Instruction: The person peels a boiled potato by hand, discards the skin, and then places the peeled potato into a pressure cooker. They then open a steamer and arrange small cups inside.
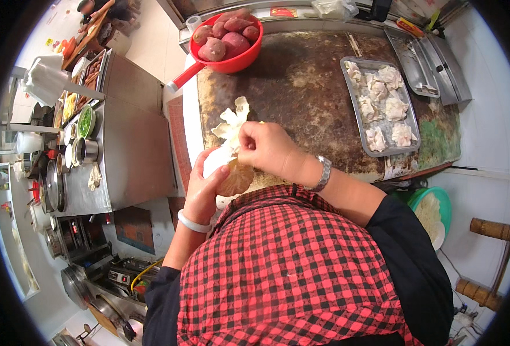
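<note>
Over the near left edge of the worktable, my left hand holds a partly peeled citrus fruit, apparently a pomelo. Pale segments show on its lower right side, while the left side is bright white. Torn flaps of yellowish-white peel stand up from its top. My right hand, with a metal watch on the wrist, has its fingers curled and pinched at the peel on the fruit's right side. Those fingertips are partly hidden by the hand itself. A pale bangle circles my left wrist.
A red plastic strainer full of purple sweet potatoes stands at the back left. On the right, a metal tray carries several wrapped dumplings. Dark stains cover the worktable. A steel counter with dishes is at left, a green tub at right.
</note>
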A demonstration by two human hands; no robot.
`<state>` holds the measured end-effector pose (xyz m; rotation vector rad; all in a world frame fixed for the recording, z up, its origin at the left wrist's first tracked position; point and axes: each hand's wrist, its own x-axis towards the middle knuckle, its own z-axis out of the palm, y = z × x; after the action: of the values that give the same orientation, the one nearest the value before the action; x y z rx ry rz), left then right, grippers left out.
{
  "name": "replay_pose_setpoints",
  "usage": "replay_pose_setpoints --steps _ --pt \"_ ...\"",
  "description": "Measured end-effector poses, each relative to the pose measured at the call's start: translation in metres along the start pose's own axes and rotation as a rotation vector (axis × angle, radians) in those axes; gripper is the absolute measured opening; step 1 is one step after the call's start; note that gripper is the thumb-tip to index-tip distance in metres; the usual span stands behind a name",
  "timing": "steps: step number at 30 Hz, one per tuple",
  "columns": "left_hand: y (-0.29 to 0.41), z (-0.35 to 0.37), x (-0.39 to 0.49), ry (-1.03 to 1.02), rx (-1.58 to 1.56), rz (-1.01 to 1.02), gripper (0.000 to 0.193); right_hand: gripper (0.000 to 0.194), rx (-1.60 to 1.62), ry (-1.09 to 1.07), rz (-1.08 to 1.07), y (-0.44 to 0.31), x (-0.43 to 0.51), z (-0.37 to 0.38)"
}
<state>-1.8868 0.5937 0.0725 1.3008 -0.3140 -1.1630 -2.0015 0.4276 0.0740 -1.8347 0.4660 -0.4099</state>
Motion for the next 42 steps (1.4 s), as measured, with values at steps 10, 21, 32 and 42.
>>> replay_pose_setpoints --steps 10,21,32,42 --pt "-0.009 -0.015 -0.008 -0.139 -0.263 0.097 0.084 0.006 0.518 -0.046 0.425 0.058 0.005 0.000" --pt "-0.006 -0.025 -0.009 -0.240 -0.380 0.093 0.091 0.016 -0.181 -0.002 0.133 0.064 -0.007 -0.003" --pt "0.006 -0.009 -0.003 -0.188 -0.189 0.031 0.078 0.030 0.221 -0.039 0.039 -0.004 -0.021 -0.004" --pt "-0.013 0.008 -0.013 -0.026 -0.264 0.026 0.059 0.018 -0.236 0.104 -0.350 -0.014 -0.037 0.009"
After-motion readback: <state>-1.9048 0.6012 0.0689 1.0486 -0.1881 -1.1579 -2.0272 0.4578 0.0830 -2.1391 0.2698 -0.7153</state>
